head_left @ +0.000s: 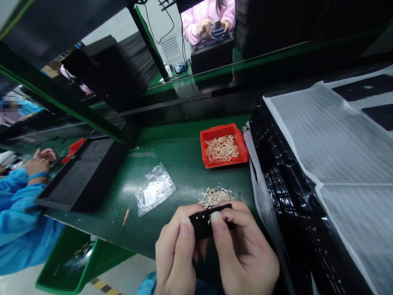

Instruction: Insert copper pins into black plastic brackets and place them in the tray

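I have room to pass my hands [176,250] over bare counter [186,164] between plastic bag [155,189] and red bin [225,164]. A black stack [284,200] blocks the right.

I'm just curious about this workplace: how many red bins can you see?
2. One red bin, holding thin pale pieces, sits on the green table; the other red bin, partly hidden, is at the left, beside the black tray. Others may be hidden.
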A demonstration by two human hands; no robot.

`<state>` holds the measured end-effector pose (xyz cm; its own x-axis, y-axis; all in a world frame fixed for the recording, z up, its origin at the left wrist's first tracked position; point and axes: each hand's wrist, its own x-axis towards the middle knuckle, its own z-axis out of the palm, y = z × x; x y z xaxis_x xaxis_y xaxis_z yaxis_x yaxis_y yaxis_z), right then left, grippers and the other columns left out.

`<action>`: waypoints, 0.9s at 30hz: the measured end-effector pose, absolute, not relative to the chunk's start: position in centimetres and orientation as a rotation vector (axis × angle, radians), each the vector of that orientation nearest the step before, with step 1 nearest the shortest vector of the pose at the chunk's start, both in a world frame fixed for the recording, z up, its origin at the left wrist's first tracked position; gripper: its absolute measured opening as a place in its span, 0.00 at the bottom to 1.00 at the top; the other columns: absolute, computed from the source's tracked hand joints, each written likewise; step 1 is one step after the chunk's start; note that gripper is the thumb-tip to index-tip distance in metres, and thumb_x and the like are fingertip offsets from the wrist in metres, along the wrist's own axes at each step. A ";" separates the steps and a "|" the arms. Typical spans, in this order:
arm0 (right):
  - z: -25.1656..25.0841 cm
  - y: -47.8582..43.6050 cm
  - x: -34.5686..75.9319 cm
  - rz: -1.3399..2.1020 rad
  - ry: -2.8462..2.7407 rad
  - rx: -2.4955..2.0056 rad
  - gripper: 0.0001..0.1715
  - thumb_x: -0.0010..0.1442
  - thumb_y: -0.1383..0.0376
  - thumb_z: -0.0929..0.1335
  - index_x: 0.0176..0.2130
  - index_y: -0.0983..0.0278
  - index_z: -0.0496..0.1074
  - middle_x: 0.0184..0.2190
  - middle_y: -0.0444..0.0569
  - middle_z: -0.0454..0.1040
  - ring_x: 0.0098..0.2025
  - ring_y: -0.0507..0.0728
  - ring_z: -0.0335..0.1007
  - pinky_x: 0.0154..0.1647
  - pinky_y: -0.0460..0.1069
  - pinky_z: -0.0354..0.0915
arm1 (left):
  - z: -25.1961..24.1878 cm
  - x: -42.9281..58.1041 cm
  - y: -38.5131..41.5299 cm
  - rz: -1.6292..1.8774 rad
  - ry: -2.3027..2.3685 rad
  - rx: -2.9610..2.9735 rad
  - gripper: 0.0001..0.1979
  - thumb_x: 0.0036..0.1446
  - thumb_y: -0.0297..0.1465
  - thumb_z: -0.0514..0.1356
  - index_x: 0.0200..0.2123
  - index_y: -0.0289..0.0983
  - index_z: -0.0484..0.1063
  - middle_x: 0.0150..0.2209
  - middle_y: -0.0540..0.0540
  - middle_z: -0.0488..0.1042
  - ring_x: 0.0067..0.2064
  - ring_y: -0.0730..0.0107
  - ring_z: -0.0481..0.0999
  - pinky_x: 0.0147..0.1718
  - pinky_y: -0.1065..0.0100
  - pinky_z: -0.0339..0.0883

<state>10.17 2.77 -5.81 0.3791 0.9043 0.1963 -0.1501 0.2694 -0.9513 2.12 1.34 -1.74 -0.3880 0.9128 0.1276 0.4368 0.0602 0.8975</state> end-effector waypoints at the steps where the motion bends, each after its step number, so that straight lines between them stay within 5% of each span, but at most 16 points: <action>1: -5.8 2.8 10.1 0.873 -0.892 -1.048 0.06 0.66 0.70 0.72 0.40 0.58 0.78 0.39 0.45 0.81 0.40 0.55 0.82 0.43 0.50 0.78 | -1.6 2.0 1.3 1.298 1.826 1.271 0.24 0.75 0.47 0.51 0.41 0.40 0.82 0.21 0.49 0.74 0.19 0.66 0.73 0.17 0.68 0.70; 7: -5.6 2.7 9.9 0.899 -0.913 -1.039 0.06 0.66 0.70 0.72 0.40 0.58 0.79 0.38 0.45 0.80 0.40 0.55 0.83 0.42 0.50 0.78 | -1.5 1.4 1.1 1.317 1.652 1.052 0.23 0.72 0.51 0.56 0.41 0.39 0.82 0.19 0.50 0.71 0.22 0.67 0.71 0.21 0.69 0.68; 20: -5.7 3.0 10.3 0.853 -0.982 -1.051 0.06 0.66 0.70 0.72 0.39 0.58 0.77 0.35 0.42 0.81 0.37 0.50 0.80 0.39 0.41 0.76 | -1.4 2.4 1.3 1.306 1.948 1.496 0.09 0.71 0.34 0.59 0.42 0.46 0.80 0.31 0.54 0.81 0.29 0.74 0.74 0.29 0.75 0.68; 27: -5.4 3.1 10.1 0.859 -1.009 -1.020 0.08 0.67 0.71 0.71 0.40 0.56 0.76 0.33 0.39 0.79 0.36 0.47 0.79 0.39 0.38 0.74 | -1.9 3.1 2.2 1.480 1.955 1.640 0.11 0.69 0.27 0.58 0.33 0.43 0.73 0.23 0.60 0.70 0.22 0.79 0.67 0.24 0.75 0.61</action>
